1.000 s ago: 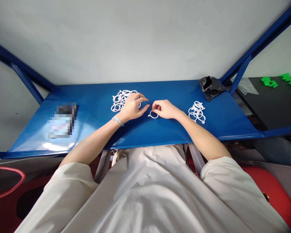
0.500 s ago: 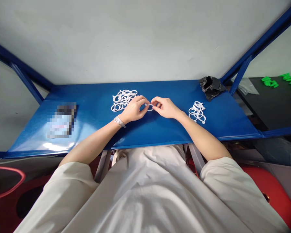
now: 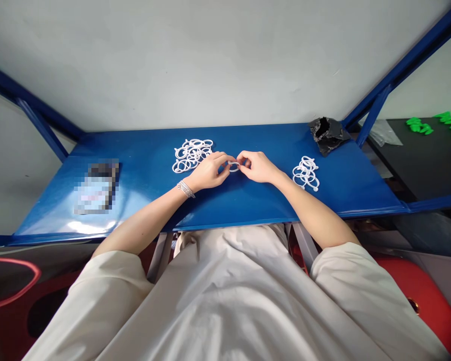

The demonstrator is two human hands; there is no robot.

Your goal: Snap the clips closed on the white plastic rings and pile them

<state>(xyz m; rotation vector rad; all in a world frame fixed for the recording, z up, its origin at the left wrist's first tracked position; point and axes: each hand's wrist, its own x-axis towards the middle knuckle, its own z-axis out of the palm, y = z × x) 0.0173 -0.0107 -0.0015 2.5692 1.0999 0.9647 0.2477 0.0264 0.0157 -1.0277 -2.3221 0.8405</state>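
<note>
A small white plastic ring is held between both hands above the middle of the blue table. My left hand, with a bracelet at the wrist, pinches the ring's left side. My right hand pinches its right side. A loose heap of white rings lies just behind my left hand. A smaller bunch of white rings lies to the right of my right forearm.
A crumpled black bag sits at the back right corner of the table. A blurred flat object lies at the left. Blue frame bars rise on both sides. Green parts lie on a dark surface at far right.
My right hand lifted the ring off the table and brought it to the left; my left hand left the heap and closed on the ring's other side.
</note>
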